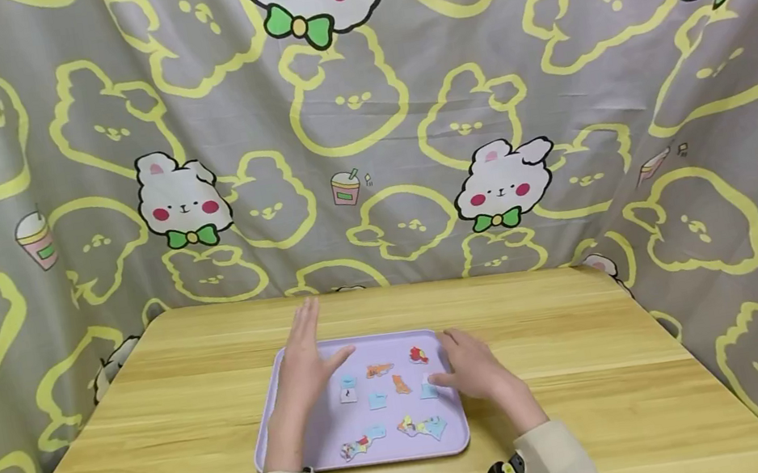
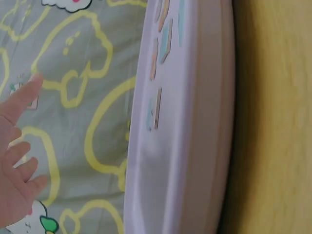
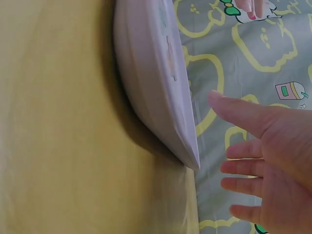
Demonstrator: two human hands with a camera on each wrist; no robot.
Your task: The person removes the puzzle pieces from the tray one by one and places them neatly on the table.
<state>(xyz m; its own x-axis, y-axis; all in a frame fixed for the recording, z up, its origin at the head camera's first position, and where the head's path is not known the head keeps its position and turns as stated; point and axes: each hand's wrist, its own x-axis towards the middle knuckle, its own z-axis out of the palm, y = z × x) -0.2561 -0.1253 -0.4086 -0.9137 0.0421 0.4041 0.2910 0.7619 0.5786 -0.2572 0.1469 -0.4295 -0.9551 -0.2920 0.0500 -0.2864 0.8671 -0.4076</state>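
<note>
Puzzle pcs (image 1: 401, 384) lie in tray (image 1: 319, 425) on table (image 1: 585, 336) btwn L hand (image 1: 305, 368) & R hand (image 1: 473, 363), curtain (image 1: 378, 130) behind.

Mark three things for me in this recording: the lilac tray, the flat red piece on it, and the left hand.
Lilac tray (image 1: 325, 426): head view, bare floor, lower left.
Flat red piece (image 1: 418, 356): head view, middle of its upper face.
Left hand (image 1: 305, 368): head view, middle of the hand.

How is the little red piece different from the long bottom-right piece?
The red piece is mostly red; the long piece mixes yellow and light blue. The red piece is smaller than the long piece. The red piece lies farther back, the long piece closer. Both are on the purple tray.
</note>
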